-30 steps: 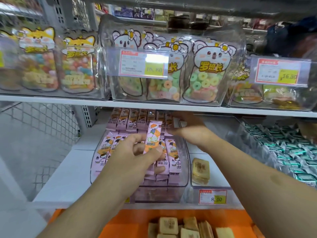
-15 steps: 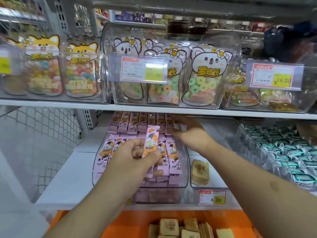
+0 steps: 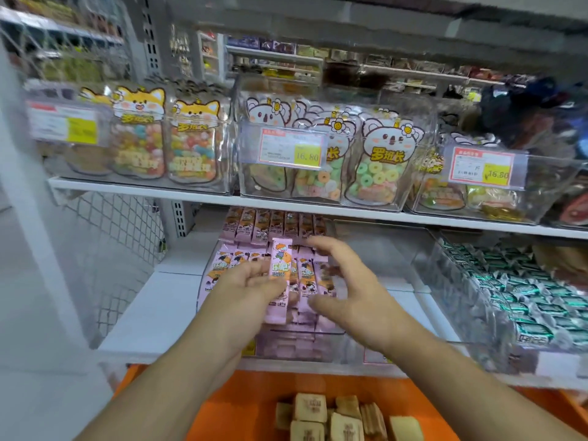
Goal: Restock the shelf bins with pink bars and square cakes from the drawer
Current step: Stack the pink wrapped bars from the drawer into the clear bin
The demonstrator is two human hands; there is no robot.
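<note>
Left hand (image 3: pixel 251 288) pinches one pink bar (image 3: pixel 280 275) upright at frame centre, above the clear bin (image 3: pixel 331 331) of pink bars. Right hand (image 3: pixel 346 291) hovers beside, fingers spread, holding nothing. Square cakes (image 3: pixel 331 418) lie in the orange drawer (image 3: pixel 241 405), bottom centre.

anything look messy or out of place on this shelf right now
Only the square cakes in the orange drawer, jumbled at mixed angles. The pink bars sit in neat rows; the upright one is just held by the left hand.
</note>
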